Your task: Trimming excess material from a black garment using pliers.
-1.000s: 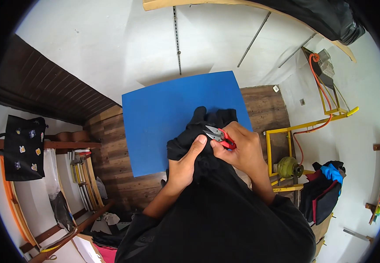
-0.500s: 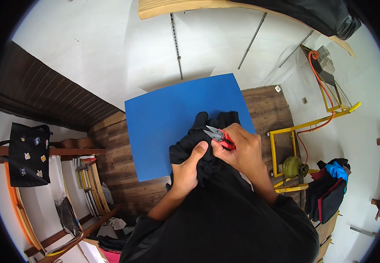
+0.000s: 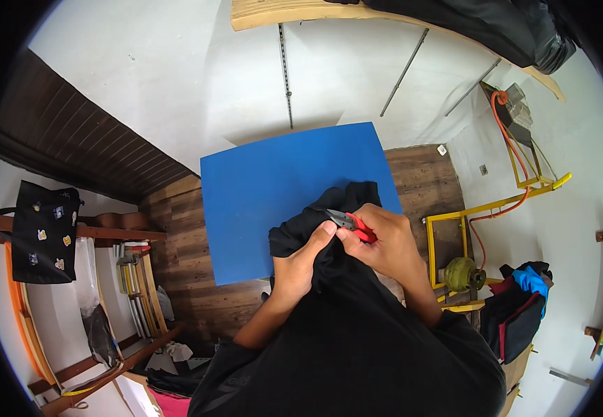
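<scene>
A black garment (image 3: pixel 357 333) lies over the near edge of a blue table top (image 3: pixel 274 181) and hangs down toward me. My left hand (image 3: pixel 301 260) pinches a fold of the black cloth near its upper end. My right hand (image 3: pixel 381 243) grips small red-handled thread snips (image 3: pixel 351 224), their metal blades pointing left at the fold, right beside my left thumb. Both hands touch the cloth and sit close together above the table's near edge.
A wood-plank floor (image 3: pixel 190 278) surrounds the table. A yellow metal frame (image 3: pixel 482 208) with an orange hose and a green gas cylinder (image 3: pixel 461 273) stand at right. A black bag (image 3: pixel 41 233) hangs on shelving at left; more bags (image 3: pixel 520 306) lie at lower right.
The view has shifted slightly. My hands stay together on the cloth, with the snips still at the fold; my left thumb has moved a little closer to the blades.
</scene>
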A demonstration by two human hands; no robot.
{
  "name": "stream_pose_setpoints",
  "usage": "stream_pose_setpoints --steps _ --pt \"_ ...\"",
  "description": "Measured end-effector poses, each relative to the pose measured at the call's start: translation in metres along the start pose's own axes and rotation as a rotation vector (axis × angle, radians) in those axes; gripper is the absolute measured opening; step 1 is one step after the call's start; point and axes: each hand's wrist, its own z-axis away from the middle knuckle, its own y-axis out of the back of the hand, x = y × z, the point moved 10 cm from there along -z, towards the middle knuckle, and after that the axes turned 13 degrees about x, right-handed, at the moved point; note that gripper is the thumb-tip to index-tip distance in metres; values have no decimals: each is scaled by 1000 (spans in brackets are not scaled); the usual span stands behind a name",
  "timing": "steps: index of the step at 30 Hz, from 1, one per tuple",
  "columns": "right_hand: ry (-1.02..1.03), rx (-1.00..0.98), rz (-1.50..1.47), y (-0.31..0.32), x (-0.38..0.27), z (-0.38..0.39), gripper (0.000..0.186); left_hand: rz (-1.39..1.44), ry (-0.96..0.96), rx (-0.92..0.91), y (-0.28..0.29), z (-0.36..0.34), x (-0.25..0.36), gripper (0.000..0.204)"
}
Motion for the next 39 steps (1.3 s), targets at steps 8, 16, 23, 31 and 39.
stream_pose_setpoints --steps 8,16,23,31,39 --pt "-66 -60 -52 2 2 4 24 -65 -20 -62 -2 2 -3 13" --pt "-92 -120 -59 0 0 4 26 -119 -169 -69 -4 6 8 7" --pt "-85 -131 -65 -2 -2 4 28 -271 -324 -99 -5 10 19 6" --pt "-116 -123 -92 -1 0 6 28 -270 -310 -136 -8 9 19 7" --pt "-139 -140 -107 -2 -1 5 31 -402 -372 -216 -16 13 25 8"
